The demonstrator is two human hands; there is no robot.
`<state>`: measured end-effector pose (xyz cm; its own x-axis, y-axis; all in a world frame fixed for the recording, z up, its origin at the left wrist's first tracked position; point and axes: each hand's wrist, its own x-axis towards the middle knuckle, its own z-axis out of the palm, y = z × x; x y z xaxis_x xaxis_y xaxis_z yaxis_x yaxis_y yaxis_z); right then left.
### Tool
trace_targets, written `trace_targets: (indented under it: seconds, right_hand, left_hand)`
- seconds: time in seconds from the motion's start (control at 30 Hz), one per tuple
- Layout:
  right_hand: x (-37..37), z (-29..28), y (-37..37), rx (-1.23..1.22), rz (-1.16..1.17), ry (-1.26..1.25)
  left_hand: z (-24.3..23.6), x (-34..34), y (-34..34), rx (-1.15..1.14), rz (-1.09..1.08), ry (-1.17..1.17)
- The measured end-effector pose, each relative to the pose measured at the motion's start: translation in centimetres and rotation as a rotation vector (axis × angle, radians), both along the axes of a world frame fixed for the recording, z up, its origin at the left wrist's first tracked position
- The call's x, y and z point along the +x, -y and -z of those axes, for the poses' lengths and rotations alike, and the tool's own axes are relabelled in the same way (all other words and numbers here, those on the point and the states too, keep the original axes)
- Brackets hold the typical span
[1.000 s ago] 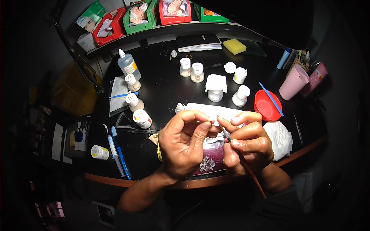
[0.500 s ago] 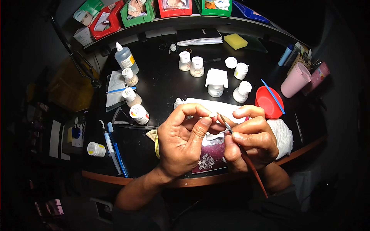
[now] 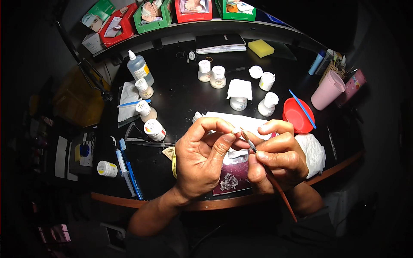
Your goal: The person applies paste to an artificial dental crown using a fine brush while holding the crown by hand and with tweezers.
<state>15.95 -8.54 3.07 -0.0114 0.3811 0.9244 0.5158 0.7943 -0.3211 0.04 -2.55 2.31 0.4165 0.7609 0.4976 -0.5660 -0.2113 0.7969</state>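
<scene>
My left hand (image 3: 201, 157) is closed, pinching a small white piece (image 3: 236, 131) between thumb and forefinger; its exact shape is too small to tell. A thin brush (image 3: 275, 181) with a reddish-brown handle is gripped in my right hand (image 3: 282, 157) like a pen. Its pointed tip is right beside the small piece; whether they touch, I cannot tell. Beneath my hands lie a white sheet (image 3: 238, 118) and a dark purplish pad (image 3: 241, 172), both partly hidden. Crumpled scraps (image 3: 229, 182) rest on the pad's near part.
Several white-capped jars (image 3: 238, 103) stand beyond my hands and to the left, near a dropper bottle (image 3: 140, 71). At right are a red bowl (image 3: 297, 116), crumpled white tissue (image 3: 313, 155) and a pink cup (image 3: 329, 91). A syringe (image 3: 123, 167) and blue toothbrush (image 3: 131, 167) lie left.
The brush tip has shifted slightly left, closer to the small white piece. The whole view has moved a little; both hands keep their grips.
</scene>
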Motion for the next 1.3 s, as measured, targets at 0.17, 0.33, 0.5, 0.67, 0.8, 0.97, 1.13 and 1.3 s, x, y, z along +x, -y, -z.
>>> trace_targets:
  seconds: [0.17,0.33,0.5,0.67,0.8,0.97,1.13,1.3]
  right_hand:
    - [-0.22,-0.51,0.1,-0.002,0.01,0.016]
    - [-0.39,-0.26,0.24,-0.011,-0.002,-0.026]
    - [-0.27,-0.06,0.03,0.01,0.0,-0.026]
    - [-0.28,-0.49,0.34,-0.022,0.002,-0.006]
    - [-0.41,-0.23,0.01,0.004,-0.007,-0.035]
    - [-0.48,-0.24,0.11,-0.005,-0.014,-0.043]
    - [-0.49,-0.12,0.05,0.0,-0.006,-0.046]
    - [-0.38,-0.13,0.03,0.008,-0.01,-0.038]
  left_hand:
    - [0.11,-0.07,-0.03,0.056,-0.03,-0.016]
    - [0.21,0.02,-0.03,0.092,-0.079,-0.036]
    - [0.12,0.01,-0.06,0.115,-0.11,-0.061]
    - [0.18,0.05,-0.09,0.142,-0.118,-0.065]
    - [0.24,-0.02,-0.12,0.134,-0.112,-0.068]
    - [0.24,-0.05,-0.06,0.13,-0.115,-0.066]
    - [-0.15,-0.07,0.24,0.084,-0.1,-0.076]
    - [-0.09,-0.07,0.17,0.084,-0.109,-0.079]
